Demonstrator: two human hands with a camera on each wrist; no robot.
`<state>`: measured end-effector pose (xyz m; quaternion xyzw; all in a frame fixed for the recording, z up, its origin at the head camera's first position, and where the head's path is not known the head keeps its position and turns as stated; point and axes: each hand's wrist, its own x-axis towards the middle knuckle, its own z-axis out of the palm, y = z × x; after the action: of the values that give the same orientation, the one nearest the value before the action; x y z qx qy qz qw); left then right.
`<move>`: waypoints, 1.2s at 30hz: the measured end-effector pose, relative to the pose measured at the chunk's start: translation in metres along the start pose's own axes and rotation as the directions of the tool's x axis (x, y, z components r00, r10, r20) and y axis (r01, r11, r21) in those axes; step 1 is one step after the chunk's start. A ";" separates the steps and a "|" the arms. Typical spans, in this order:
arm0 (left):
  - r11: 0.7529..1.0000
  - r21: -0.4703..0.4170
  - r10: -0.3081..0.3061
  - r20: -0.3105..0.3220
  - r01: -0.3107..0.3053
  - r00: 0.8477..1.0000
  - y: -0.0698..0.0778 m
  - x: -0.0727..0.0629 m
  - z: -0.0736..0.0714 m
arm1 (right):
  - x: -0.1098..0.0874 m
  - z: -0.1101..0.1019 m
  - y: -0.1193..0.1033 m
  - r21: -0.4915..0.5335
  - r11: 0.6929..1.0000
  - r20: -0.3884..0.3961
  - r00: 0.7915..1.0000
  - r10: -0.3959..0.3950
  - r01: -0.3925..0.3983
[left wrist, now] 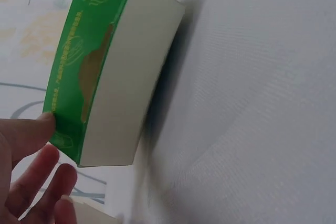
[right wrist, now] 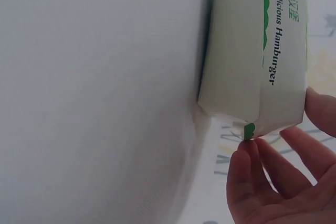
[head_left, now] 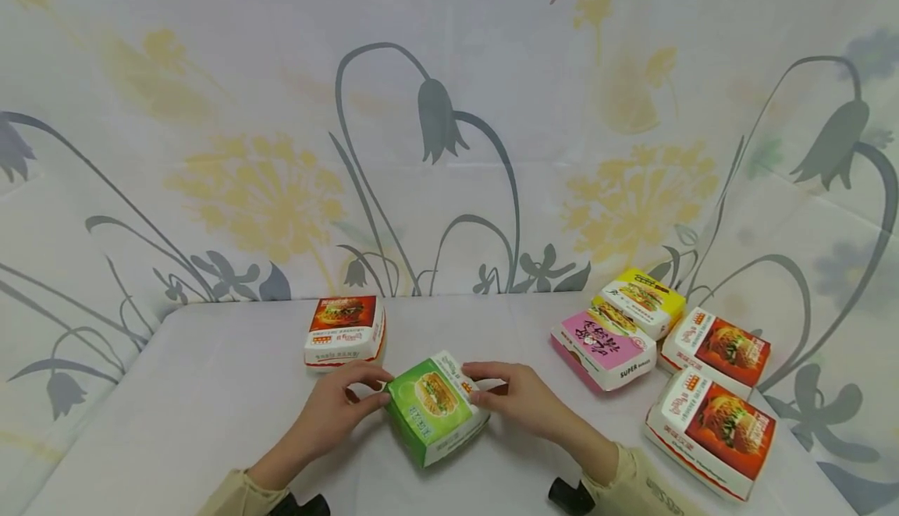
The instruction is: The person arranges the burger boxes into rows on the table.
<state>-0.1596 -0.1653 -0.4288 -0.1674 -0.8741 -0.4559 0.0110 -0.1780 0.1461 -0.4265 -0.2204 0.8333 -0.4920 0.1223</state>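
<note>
A green and white hamburger box (head_left: 437, 407), its lid printed with a burger, sits turned at an angle at the front middle of the table. My left hand (head_left: 344, 405) holds it by the left corner; in the left wrist view the thumb (left wrist: 31, 135) lies on the green side panel, which has a brown cut-out. The opposite corner is between the thumb and fingers of my right hand (head_left: 523, 400). Seen from the right wrist, the white side reads "Delicious Hamburger" and the fingertips (right wrist: 247, 150) meet the box's lower corner.
Behind my left hand stands a red and white hamburger box (head_left: 346, 332). To the right are a pink box (head_left: 605, 346), a yellow box (head_left: 642, 301) and two more red ones, the rear (head_left: 718, 350) and the front (head_left: 712, 432). A flower-printed cloth (head_left: 449, 204) hangs along the table's back.
</note>
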 end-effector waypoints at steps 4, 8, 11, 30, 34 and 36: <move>1.000 0.013 -0.020 -0.089 0.021 0.996 0.001 -0.003 0.002 | -0.004 0.003 -0.002 0.002 1.000 -0.005 1.000 0.020 -0.020; 1.000 -0.015 -0.018 -0.104 0.017 0.994 0.001 -0.006 0.000 | -0.008 0.008 -0.006 -0.021 1.000 -0.025 1.000 0.008 -0.008; 1.000 -0.028 -0.015 -0.072 0.013 0.997 0.000 -0.008 -0.002 | -0.011 0.013 -0.011 -0.040 0.999 -0.042 0.999 -0.011 0.010; 0.994 -0.009 -0.110 -0.090 0.110 0.990 -0.016 -0.030 -0.036 | -0.012 0.056 -0.033 0.004 0.995 0.074 0.992 -0.101 0.101; 0.987 0.015 -0.157 -0.088 0.159 0.984 -0.019 -0.036 -0.045 | -0.009 0.064 -0.036 -0.006 0.992 0.095 0.988 -0.125 0.126; 0.982 0.027 -0.184 -0.086 0.187 0.979 -0.020 -0.038 -0.049 | -0.006 0.068 -0.037 -0.018 0.990 0.099 0.986 -0.136 0.138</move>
<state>-0.1362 -0.2257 -0.4228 -0.0656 -0.8926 -0.4460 0.0077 -0.1352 0.0814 -0.4269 -0.3023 0.8152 -0.4777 0.1259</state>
